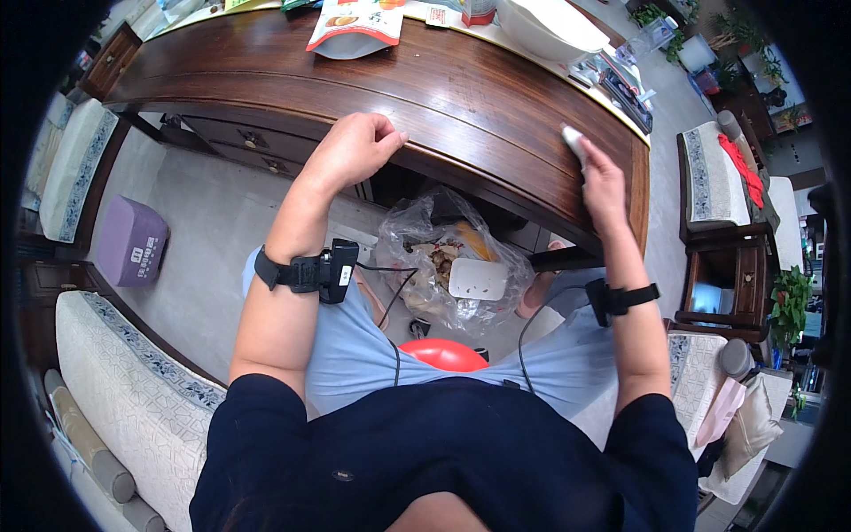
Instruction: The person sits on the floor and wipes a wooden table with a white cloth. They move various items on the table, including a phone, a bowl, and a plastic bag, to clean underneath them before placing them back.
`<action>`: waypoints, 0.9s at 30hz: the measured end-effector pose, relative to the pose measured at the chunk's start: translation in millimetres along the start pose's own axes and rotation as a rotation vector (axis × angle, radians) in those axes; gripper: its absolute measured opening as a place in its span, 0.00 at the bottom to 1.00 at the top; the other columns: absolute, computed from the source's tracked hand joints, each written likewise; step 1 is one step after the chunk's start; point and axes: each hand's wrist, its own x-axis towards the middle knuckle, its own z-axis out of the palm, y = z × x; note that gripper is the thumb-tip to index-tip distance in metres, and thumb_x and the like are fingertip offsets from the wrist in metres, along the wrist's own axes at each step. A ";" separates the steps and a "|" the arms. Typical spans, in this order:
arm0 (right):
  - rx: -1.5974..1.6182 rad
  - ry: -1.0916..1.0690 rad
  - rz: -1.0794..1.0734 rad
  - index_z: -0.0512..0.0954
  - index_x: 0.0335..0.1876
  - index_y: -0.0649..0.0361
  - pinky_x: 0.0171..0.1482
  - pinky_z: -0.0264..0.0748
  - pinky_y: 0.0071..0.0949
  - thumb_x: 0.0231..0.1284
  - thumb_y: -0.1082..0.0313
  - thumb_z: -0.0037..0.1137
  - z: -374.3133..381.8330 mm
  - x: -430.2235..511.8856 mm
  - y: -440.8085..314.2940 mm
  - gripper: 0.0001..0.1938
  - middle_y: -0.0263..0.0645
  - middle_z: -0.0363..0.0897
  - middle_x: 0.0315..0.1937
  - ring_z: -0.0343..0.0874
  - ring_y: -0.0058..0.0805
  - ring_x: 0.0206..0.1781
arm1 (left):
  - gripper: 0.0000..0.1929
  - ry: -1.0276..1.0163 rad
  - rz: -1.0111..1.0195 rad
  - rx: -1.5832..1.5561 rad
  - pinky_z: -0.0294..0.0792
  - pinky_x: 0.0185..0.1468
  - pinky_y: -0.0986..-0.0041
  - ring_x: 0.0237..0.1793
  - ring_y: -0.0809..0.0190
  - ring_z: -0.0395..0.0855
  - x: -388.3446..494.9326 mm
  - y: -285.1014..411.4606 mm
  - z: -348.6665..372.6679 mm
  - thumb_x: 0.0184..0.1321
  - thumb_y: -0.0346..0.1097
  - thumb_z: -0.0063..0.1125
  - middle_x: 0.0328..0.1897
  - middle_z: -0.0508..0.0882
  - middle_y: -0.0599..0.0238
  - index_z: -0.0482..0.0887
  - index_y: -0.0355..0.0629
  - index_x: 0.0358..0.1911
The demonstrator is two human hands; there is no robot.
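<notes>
My left hand (359, 149) is over the front edge of the dark wooden table (452, 86). Its fingers are curled in and the thumb meets them, with nothing visible between. At the table's right part, my right hand (604, 183) holds a folded white wipe or tissue (572, 141) against the tabletop; the hand is slightly blurred. On the floor below, between my legs, sits an open clear plastic bag (405, 229). It contains food scraps (442, 263) and a white tray (477, 279).
Along the table's far side are a stand-up food pouch (359, 30), a white bowl (555, 30) and a phone (625, 100). Drawers (249, 141) sit under the table. A purple bin (133, 243) and a cushioned sofa (133, 372) are at left. Cables run from both wrist straps.
</notes>
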 end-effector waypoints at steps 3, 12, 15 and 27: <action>-0.342 -0.048 -0.449 0.80 0.56 0.59 0.71 0.64 0.32 0.61 0.86 0.42 29.1 -18.5 -1.8 0.22 0.48 0.77 0.61 0.72 0.43 0.68 | 0.17 0.110 0.083 0.001 0.75 0.40 0.64 0.30 0.50 0.85 -1.1 -1.0 1.1 0.62 0.45 0.60 0.28 0.86 0.49 0.86 0.34 0.35; 0.573 -0.512 0.216 0.76 0.62 0.65 0.65 0.72 0.29 0.69 0.79 0.46 17.1 -83.6 -65.0 0.18 0.42 0.80 0.59 0.80 0.30 0.59 | 0.15 0.091 0.152 0.047 0.74 0.37 0.72 0.29 0.65 0.84 -2.7 4.1 12.3 0.65 0.42 0.60 0.27 0.86 0.60 0.85 0.33 0.38; 1.053 -0.506 0.508 0.69 0.68 0.64 0.59 0.78 0.29 0.69 0.78 0.47 12.6 -91.9 -58.8 0.22 0.44 0.79 0.58 0.82 0.30 0.56 | 0.14 0.112 0.174 0.034 0.75 0.37 0.73 0.29 0.65 0.84 -2.2 3.1 17.8 0.64 0.41 0.60 0.27 0.86 0.60 0.85 0.33 0.38; 0.311 -0.186 -0.146 0.81 0.57 0.63 0.63 0.72 0.25 0.68 0.81 0.42 2.1 -90.1 -42.4 0.18 0.40 0.84 0.53 0.79 0.24 0.57 | 0.13 0.208 0.221 0.033 0.75 0.38 0.72 0.29 0.64 0.84 -5.2 2.8 21.2 0.64 0.41 0.61 0.27 0.87 0.59 0.86 0.35 0.39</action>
